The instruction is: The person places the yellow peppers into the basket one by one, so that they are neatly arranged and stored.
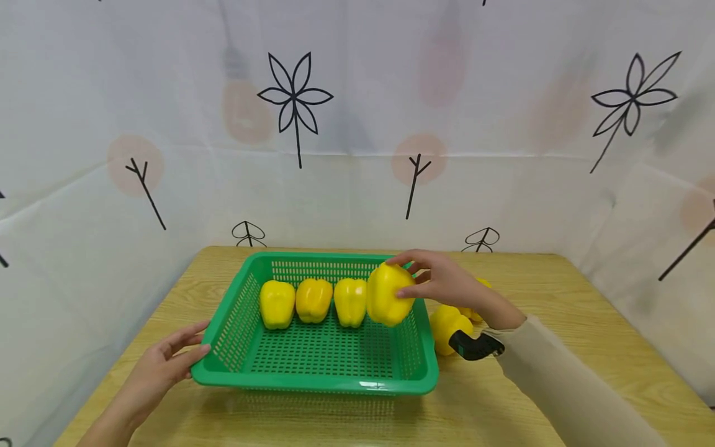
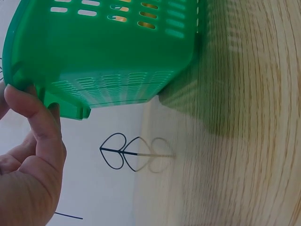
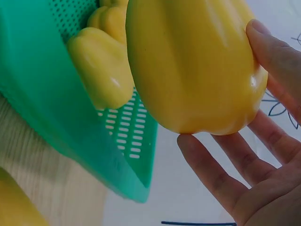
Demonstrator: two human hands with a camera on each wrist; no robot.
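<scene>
My right hand [image 1: 441, 282] holds a yellow bell pepper [image 1: 386, 298] over the right side of a green plastic basket [image 1: 313, 383]. In the right wrist view the thumb presses one side of this pepper [image 3: 193, 61] while fingertips touch its lower end. Three more yellow peppers stand in a row inside the basket: a left one [image 1: 277, 304], a middle one [image 1: 314, 300] and a right one [image 1: 350, 302]. At the basket's left rim my left hand [image 1: 162, 366] grips the edge, its thumb on the rim; the left wrist view shows its fingers [image 2: 44, 127] at the rim.
Beside the basket's right wall another yellow pepper [image 1: 447, 326] lies on the wooden table [image 1: 536, 372]. Further yellow produce [image 1: 483, 283] shows partly behind my right forearm. A patterned white cloth [image 1: 357, 112] hangs behind the table and along both sides.
</scene>
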